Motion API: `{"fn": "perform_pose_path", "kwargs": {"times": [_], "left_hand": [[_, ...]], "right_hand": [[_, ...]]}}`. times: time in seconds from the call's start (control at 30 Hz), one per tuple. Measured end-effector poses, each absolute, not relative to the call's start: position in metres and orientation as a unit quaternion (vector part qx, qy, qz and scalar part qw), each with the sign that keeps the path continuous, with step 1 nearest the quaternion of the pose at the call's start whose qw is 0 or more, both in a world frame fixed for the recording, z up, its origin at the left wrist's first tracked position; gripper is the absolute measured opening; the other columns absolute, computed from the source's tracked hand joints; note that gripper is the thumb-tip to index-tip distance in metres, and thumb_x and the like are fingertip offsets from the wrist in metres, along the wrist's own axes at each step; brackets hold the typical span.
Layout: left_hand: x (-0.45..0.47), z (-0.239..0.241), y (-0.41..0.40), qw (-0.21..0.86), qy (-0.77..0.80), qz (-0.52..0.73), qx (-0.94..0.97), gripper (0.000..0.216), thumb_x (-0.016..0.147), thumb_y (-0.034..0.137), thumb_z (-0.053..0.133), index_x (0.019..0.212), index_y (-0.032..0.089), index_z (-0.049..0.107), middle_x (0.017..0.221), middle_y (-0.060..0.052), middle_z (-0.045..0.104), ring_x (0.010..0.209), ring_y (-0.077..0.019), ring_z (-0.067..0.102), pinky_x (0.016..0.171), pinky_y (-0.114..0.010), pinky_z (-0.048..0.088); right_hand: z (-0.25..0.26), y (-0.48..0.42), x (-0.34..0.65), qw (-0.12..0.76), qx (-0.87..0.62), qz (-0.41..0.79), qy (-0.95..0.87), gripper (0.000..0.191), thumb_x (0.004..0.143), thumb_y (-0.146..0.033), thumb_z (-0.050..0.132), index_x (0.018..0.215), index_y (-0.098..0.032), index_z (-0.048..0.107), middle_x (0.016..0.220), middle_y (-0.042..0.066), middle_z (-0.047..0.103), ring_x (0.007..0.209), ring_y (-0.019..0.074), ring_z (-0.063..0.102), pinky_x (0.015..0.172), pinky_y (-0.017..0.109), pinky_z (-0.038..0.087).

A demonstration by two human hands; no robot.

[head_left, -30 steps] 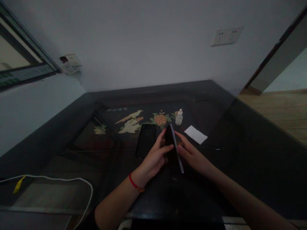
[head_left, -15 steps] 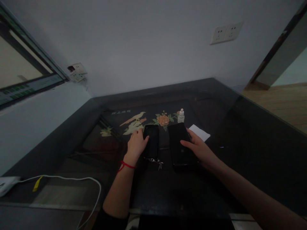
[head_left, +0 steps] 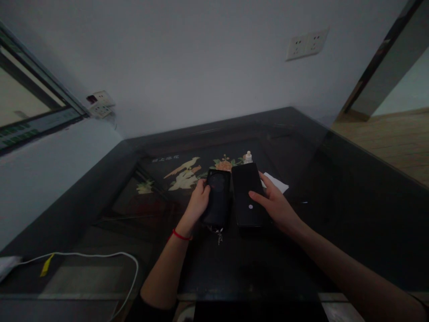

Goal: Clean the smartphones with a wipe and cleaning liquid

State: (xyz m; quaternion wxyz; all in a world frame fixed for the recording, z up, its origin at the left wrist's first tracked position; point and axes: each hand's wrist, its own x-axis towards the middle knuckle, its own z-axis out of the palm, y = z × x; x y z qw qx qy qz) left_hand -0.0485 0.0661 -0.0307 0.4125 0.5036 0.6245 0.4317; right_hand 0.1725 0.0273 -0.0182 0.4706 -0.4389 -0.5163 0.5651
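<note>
My left hand point(head_left: 198, 201), a red cord at its wrist, is closed on the left edge of a black phone point(head_left: 217, 201). A large round camera area marks the phone's upper back, and a silvery charm point(head_left: 219, 235) dangles from its lower end. Just to the right, my right hand point(head_left: 275, 203) grips a flat black box point(head_left: 248, 188) with a small pale round logo. Its thumb lies on the box's top face; the other fingers are mostly hidden behind the right edge. Phone and box are side by side, nearly touching, tilted up over the dark table point(head_left: 268, 264).
Behind the box stand a small white-capped bottle point(head_left: 248, 156) and a white paper point(head_left: 278, 182). A white cable point(head_left: 100, 255) with a yellow tag point(head_left: 47, 264) runs along the left front. Wall sockets point(head_left: 306, 45) are at the back; a bird-and-flower picture point(head_left: 182, 174) decorates the tabletop.
My left hand has lifted the phone, which moved slightly right, closer to the box. The box has tilted up toward me, showing its logo more clearly. The view has shifted slightly.
</note>
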Motion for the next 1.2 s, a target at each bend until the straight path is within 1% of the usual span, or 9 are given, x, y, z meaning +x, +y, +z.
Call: {"fn": "perform_pose_path", "kwargs": {"times": [0.1, 0.2, 0.27, 0.37, 0.6, 0.8, 1.0, 1.1, 1.2], "left_hand": [[-0.034, -0.030, 0.058, 0.491, 0.589, 0.459, 0.449, 0.016, 0.082, 0.025, 0.050, 0.098, 0.022, 0.053, 0.088, -0.002, 0.062, 0.084, -0.0183, 0.058, 0.085, -0.033, 0.046], [-0.017, -0.029, 0.048, 0.559, 0.543, 0.474, 0.411, 0.028, 0.082, 0.024, 0.051, 0.110, 0.023, 0.052, 0.099, -0.002, 0.065, 0.087, -0.0170, 0.060, 0.083, -0.031, 0.048], [-0.007, -0.027, 0.043, 0.637, 0.486, 0.483, 0.353, 0.038, 0.082, 0.021, 0.052, 0.120, 0.026, 0.049, 0.105, -0.002, 0.066, 0.090, -0.0169, 0.062, 0.086, -0.032, 0.049], [0.005, -0.024, 0.034, 0.705, 0.427, 0.491, 0.283, 0.046, 0.085, 0.020, 0.054, 0.129, 0.030, 0.044, 0.114, -0.002, 0.065, 0.098, -0.0175, 0.063, 0.091, -0.036, 0.049], [0.013, -0.019, 0.020, 0.718, 0.379, 0.520, 0.266, 0.067, 0.084, 0.015, 0.058, 0.143, 0.034, 0.032, 0.138, -0.001, 0.054, 0.121, -0.0182, 0.055, 0.105, -0.036, 0.042], [0.015, -0.021, 0.018, 0.707, 0.353, 0.545, 0.282, 0.078, 0.080, 0.015, 0.064, 0.147, 0.033, 0.027, 0.147, -0.003, 0.045, 0.129, -0.0204, 0.048, 0.110, -0.037, 0.037], [0.017, -0.020, 0.015, 0.711, 0.350, 0.530, 0.303, 0.079, 0.081, 0.017, 0.064, 0.147, 0.034, 0.025, 0.146, -0.004, 0.045, 0.129, -0.0222, 0.048, 0.109, -0.040, 0.038], [0.018, -0.023, 0.013, 0.707, 0.345, 0.534, 0.311, 0.081, 0.081, 0.018, 0.066, 0.147, 0.036, 0.023, 0.146, -0.003, 0.045, 0.131, -0.0221, 0.045, 0.110, -0.040, 0.037], [0.020, -0.027, 0.012, 0.696, 0.348, 0.541, 0.319, 0.081, 0.079, 0.020, 0.069, 0.146, 0.037, 0.027, 0.146, -0.004, 0.045, 0.132, -0.0217, 0.044, 0.112, -0.040, 0.033]], "right_hand": [[-0.019, 0.027, 0.172, 0.467, -0.442, 0.530, -0.553, 0.075, 0.084, -0.030, 0.054, 0.150, -0.027, 0.018, 0.115, 0.010, 0.067, 0.088, 0.0264, 0.070, 0.069, 0.043, 0.061], [-0.020, 0.028, 0.170, 0.470, -0.442, 0.524, -0.556, 0.078, 0.081, -0.030, 0.056, 0.150, -0.029, 0.019, 0.126, 0.010, 0.061, 0.106, 0.0288, 0.065, 0.076, 0.046, 0.061], [-0.021, 0.029, 0.168, 0.474, -0.442, 0.517, -0.560, 0.077, 0.079, -0.029, 0.058, 0.149, -0.028, 0.023, 0.135, 0.010, 0.055, 0.116, 0.0295, 0.059, 0.084, 0.047, 0.060], [-0.024, 0.030, 0.167, 0.473, -0.444, 0.495, -0.577, 0.075, 0.079, -0.028, 0.059, 0.147, -0.025, 0.027, 0.141, 0.010, 0.050, 0.121, 0.0284, 0.056, 0.095, 0.048, 0.054], [-0.032, 0.028, 0.168, 0.465, -0.452, 0.453, -0.612, 0.072, 0.080, -0.025, 0.060, 0.146, -0.025, 0.031, 0.141, 0.011, 0.049, 0.124, 0.0273, 0.054, 0.108, 0.052, 0.040], [-0.034, 0.029, 0.170, 0.457, -0.447, 0.437, -0.632, 0.070, 0.082, -0.027, 0.059, 0.147, -0.027, 0.031, 0.141, 0.010, 0.050, 0.127, 0.0267, 0.051, 0.108, 0.053, 0.040], [-0.038, 0.029, 0.170, 0.423, -0.449, 0.390, -0.684, 0.073, 0.083, -0.030, 0.058, 0.148, -0.024, 0.027, 0.146, 0.010, 0.045, 0.134, 0.0266, 0.043, 0.112, 0.049, 0.035], [-0.036, 0.027, 0.171, 0.378, -0.478, 0.355, -0.709, 0.077, 0.086, -0.034, 0.053, 0.152, -0.019, 0.016, 0.130, 0.015, 0.059, 0.124, 0.0302, 0.054, 0.102, 0.052, 0.044], [-0.031, 0.025, 0.173, 0.295, -0.532, 0.282, -0.742, 0.080, 0.087, -0.038, 0.049, 0.153, -0.015, 0.011, 0.103, 0.017, 0.070, 0.101, 0.0346, 0.066, 0.086, 0.053, 0.052]]}}
